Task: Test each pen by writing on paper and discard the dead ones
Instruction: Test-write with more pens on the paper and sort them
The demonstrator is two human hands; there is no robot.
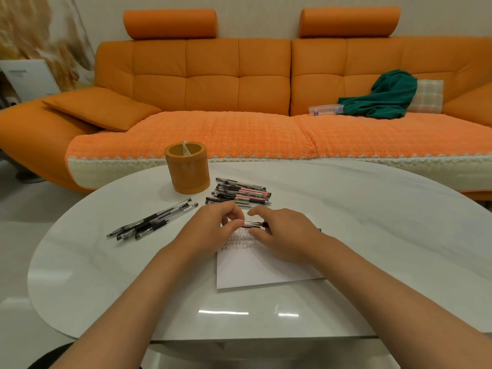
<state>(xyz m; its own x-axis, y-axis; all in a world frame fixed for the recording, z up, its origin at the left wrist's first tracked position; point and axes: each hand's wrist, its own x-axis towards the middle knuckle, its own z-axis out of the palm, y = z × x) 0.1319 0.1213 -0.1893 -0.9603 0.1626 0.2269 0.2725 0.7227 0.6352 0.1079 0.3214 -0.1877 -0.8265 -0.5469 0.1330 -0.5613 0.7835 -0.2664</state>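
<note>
Both hands meet over the top of a white sheet of paper [255,270] that carries rows of small written marks. My left hand [213,227] and my right hand [282,233] each pinch one clear pen [254,224], held level between them. Just beyond the hands lies a heap of several pens [239,194] with black and red parts. A second group of several black pens [151,221] lies to the left, fanned toward the table's left edge.
An orange cylindrical holder [187,169] stands at the back of the white oval table [372,235]. Behind it runs an orange sofa [239,102] with a green cloth [383,97], a clear plastic box [323,110] and a checked cushion [427,95].
</note>
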